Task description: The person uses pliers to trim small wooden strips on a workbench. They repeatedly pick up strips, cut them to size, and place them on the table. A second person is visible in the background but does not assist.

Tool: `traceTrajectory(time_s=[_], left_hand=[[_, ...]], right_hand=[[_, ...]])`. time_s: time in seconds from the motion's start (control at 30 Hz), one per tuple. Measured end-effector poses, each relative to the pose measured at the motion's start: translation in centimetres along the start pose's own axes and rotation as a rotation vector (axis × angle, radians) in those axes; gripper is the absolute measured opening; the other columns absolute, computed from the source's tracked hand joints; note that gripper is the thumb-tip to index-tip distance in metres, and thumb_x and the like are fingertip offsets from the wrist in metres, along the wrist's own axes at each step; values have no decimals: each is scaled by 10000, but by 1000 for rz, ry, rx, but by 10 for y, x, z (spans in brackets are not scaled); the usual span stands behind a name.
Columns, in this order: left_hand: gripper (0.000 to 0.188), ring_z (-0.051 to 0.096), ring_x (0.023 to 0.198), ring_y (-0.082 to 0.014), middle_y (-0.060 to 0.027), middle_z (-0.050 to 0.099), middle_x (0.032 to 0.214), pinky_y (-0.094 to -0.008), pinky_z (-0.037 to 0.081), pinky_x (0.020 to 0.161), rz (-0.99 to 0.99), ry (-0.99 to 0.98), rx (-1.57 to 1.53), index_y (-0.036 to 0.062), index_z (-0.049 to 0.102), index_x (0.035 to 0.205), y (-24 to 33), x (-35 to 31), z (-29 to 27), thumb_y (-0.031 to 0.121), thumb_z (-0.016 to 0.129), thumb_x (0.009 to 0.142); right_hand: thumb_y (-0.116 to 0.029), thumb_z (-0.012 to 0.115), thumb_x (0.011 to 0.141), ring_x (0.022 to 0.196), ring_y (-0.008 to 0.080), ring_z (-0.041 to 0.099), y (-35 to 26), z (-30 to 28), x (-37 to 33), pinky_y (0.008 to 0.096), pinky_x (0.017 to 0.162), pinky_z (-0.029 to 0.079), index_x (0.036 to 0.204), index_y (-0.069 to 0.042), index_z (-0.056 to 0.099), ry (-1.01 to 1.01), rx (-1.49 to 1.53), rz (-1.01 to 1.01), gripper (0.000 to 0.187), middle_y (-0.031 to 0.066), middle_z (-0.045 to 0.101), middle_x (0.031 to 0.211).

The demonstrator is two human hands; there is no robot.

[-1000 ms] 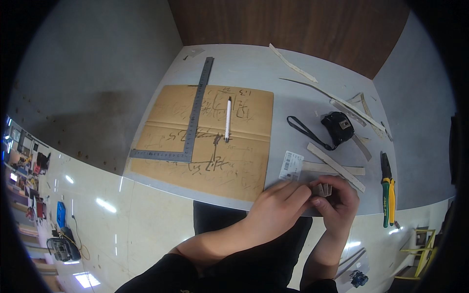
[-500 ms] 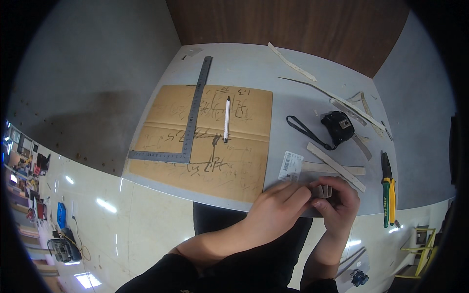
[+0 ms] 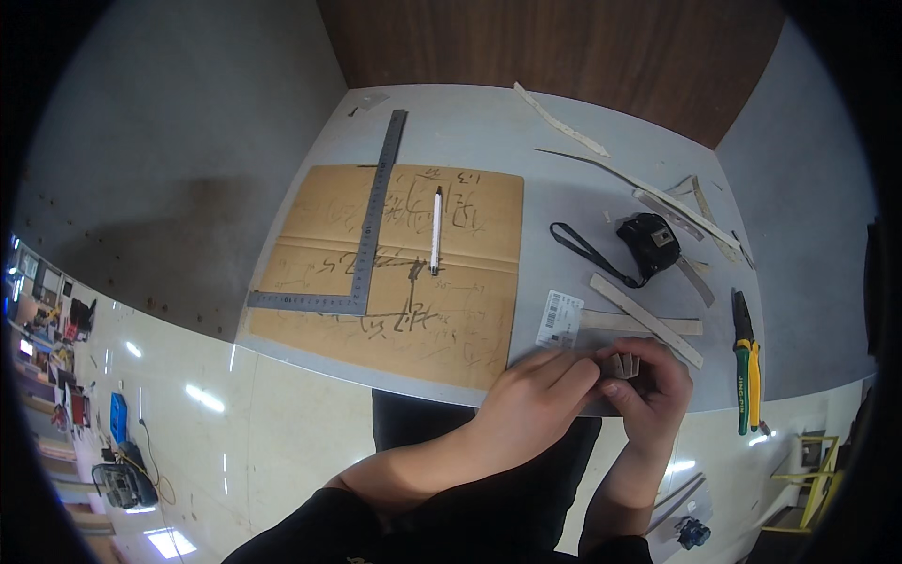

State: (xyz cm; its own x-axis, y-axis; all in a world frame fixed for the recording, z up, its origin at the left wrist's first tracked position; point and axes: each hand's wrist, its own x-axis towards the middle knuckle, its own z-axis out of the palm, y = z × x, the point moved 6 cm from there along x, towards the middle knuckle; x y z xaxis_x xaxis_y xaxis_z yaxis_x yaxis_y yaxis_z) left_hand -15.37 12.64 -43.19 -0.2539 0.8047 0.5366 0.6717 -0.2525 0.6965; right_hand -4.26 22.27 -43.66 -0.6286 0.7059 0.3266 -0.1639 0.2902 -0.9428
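Close together at the table's front edge, both my hands work on a small grey-brown bundle of flat pieces (image 3: 620, 366). My right hand (image 3: 658, 387) is curled round it, with thumb and forefinger on either side. My left hand (image 3: 540, 390) has its fingers bent and pinched against the bundle's left side, so that end is hidden. Just beyond my fingers lie a white printed label (image 3: 559, 320) and two crossed pale strips (image 3: 644, 320).
A steel square (image 3: 373, 221) and a white pen (image 3: 436, 230) rest on a marked cardboard sheet (image 3: 470, 329). Farther right are a black tape measure (image 3: 648, 249), loose strips (image 3: 658, 197) and pliers (image 3: 745, 367) with green-yellow handles. Panels (image 3: 564, 42) border the table.
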Motion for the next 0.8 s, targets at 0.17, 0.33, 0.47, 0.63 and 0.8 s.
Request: traceTrajectory(time_s=[0.17,0.33,0.47,0.63,0.8], left_hand=[[173,633,804,-303,-128,644,899,-366,524,681,5,8,-10,12,535,852,0,0,0,25,691,780],[176,627,792,-304,-129,643,893,-367,520,673,1,11,-17,11,534,853,1,0,-1,12,690,771],[174,625,786,-302,-127,643,893,-368,518,670,4,12,-20,11,533,850,1,0,-1,6,688,770],[174,625,789,-300,-129,643,900,-368,517,673,13,28,-24,12,532,846,2,1,-2,8,689,769],[172,632,806,-297,-131,648,917,-365,522,682,10,20,-14,12,534,846,1,1,-2,10,688,770]], right_hand=[[-73,811,704,871,203,665,2,0,0,275,756,520,1057,40,641,-2,4,8,408,135,676,930],[-78,815,697,874,205,666,2,-1,-1,278,761,522,1056,38,641,-4,0,9,415,136,677,930],[-86,819,693,871,209,668,2,0,0,278,765,523,1053,35,642,-2,4,5,419,138,678,929],[-91,820,694,870,211,670,1,0,-1,279,766,524,1050,34,642,5,-8,11,417,140,679,924],[-106,823,692,862,208,670,1,0,0,278,759,522,1047,35,644,10,0,8,422,137,681,920]])
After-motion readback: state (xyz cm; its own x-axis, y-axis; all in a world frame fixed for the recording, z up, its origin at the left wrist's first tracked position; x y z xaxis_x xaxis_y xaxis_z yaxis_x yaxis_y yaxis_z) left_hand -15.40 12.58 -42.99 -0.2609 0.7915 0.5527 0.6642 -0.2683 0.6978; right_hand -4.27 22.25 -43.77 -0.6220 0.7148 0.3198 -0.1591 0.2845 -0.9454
